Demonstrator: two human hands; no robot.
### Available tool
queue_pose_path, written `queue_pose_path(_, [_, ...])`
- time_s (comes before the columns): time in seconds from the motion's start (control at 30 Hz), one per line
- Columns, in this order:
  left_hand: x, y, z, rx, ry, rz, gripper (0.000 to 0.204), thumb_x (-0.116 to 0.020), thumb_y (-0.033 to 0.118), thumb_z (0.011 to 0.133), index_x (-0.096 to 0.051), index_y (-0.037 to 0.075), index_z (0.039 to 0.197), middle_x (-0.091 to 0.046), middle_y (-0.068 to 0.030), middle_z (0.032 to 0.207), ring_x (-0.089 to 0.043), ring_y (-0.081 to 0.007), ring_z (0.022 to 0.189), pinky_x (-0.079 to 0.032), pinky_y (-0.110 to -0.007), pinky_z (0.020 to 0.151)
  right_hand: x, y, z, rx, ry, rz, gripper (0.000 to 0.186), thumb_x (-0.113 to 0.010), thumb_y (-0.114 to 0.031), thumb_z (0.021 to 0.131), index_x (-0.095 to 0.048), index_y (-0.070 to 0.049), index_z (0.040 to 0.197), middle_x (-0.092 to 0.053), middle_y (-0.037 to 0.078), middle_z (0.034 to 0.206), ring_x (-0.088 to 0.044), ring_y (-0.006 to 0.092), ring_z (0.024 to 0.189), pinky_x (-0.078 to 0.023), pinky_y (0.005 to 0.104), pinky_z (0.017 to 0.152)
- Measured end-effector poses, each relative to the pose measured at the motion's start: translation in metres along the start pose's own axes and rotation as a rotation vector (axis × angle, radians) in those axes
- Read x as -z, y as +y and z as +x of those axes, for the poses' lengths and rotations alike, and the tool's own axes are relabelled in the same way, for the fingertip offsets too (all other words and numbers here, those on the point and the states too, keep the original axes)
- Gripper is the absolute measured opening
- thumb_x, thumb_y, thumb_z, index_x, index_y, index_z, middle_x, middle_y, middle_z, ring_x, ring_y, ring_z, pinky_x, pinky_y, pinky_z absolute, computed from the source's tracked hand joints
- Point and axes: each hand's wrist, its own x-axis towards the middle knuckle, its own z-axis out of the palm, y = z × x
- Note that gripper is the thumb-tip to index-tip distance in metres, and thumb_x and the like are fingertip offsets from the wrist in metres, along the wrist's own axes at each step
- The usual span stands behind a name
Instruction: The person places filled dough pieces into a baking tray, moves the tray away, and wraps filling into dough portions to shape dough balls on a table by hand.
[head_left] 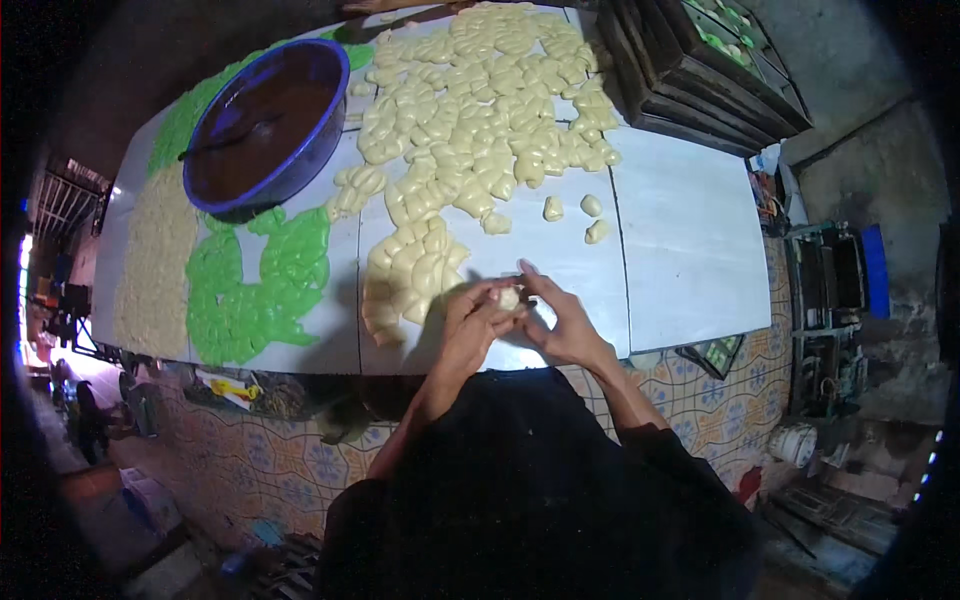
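A small pale dough piece (pixel 508 298) is at the fingertips of my left hand (pixel 470 328), whose fingers are closed around it. My right hand (pixel 565 328) is close against its right side, fingers stretched and apart from the thumb; whether they press on the dough is hard to tell. Both hands are above the front edge of the white table (pixel 690 250). Just left of them lies a cluster of cream-coloured dough pieces (pixel 412 265). Beyond my hands sit three separate dough lumps (pixel 554 208).
A large sheet of joined cream dough pieces (pixel 480 110) covers the table's far middle. Left are green dough (pixel 260 290), a pale crumbly layer (pixel 155 265) and a blue basin (pixel 335 130) of brown filling. Stacked dark wooden trays (pixel 690 85) stand at the back right.
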Motion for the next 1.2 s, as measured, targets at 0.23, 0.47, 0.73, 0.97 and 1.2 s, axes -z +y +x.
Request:
queue_pose_path(0.23, [-0.050, -0.025, 0.023, -0.260, -0.111, -0.001, 0.047, -0.048, 0.014, 0.097, -0.030, 0.003, 0.139, -0.035, -0.0203, 0.142, -0.037, -0.0269, 0.130, -0.036, -0.038, 0.104, -0.004, 0.032, -0.013, -0.217, 0.474, 0.340, 0.027, -0.061, -0.005, 0.086, -0.063, 0.001, 0.113, -0.060, 0.009, 0.106, -0.057, 0.0155, 0.098, -0.047, 0.0263, 0.080])
queue_pose_path(0.47, [-0.046, -0.037, 0.026, -0.152, 0.091, 0.319, 0.047, -0.047, 0.025, 0.099, -0.039, -0.006, 0.132, -0.052, -0.0186, 0.124, -0.058, -0.0237, 0.107, -0.049, -0.035, 0.091, 0.014, 0.053, -0.017, -0.163, 0.458, 0.236, 0.023, -0.067, -0.008, 0.082, -0.067, 0.001, 0.103, -0.061, 0.010, 0.098, -0.060, 0.0180, 0.087, -0.048, 0.0272, 0.074])
queue_pose_path(0.73, [-0.044, -0.056, 0.032, -0.288, 0.283, 0.213, 0.023, -0.066, 0.010, 0.088, -0.060, -0.007, 0.102, -0.063, -0.0143, 0.100, -0.064, -0.0168, 0.084, -0.058, -0.030, 0.074, 0.018, 0.045, -0.017, -0.134, 0.319, 0.182, 0.014, -0.060, -0.008, 0.088, -0.067, 0.002, 0.095, -0.063, 0.011, 0.087, -0.060, 0.0174, 0.075, -0.047, 0.0300, 0.068])
queue_pose_path(0.97, [-0.039, -0.061, 0.022, -0.360, 0.369, 0.391, 0.021, -0.066, 0.010, 0.088, -0.060, -0.004, 0.102, -0.065, -0.0072, 0.089, -0.062, -0.0138, 0.085, -0.054, -0.027, 0.075, 0.016, 0.055, -0.022, -0.225, 0.172, 0.184, 0.015, -0.066, -0.014, 0.085, -0.070, -0.001, 0.093, -0.064, 0.010, 0.088, -0.058, 0.0206, 0.078, -0.046, 0.0296, 0.067])
queue_pose_path(1.2, [-0.035, -0.061, 0.016, -0.504, 0.334, 0.487, 0.035, -0.061, -0.006, 0.085, -0.054, 0.000, 0.118, -0.063, -0.0052, 0.088, -0.061, -0.0103, 0.089, -0.049, -0.022, 0.076, 0.004, 0.080, -0.033, -0.269, 0.127, 0.397, 0.022, -0.067, -0.006, 0.084, -0.067, -0.002, 0.106, -0.063, 0.007, 0.099, -0.058, 0.0149, 0.091, -0.047, 0.0272, 0.080])
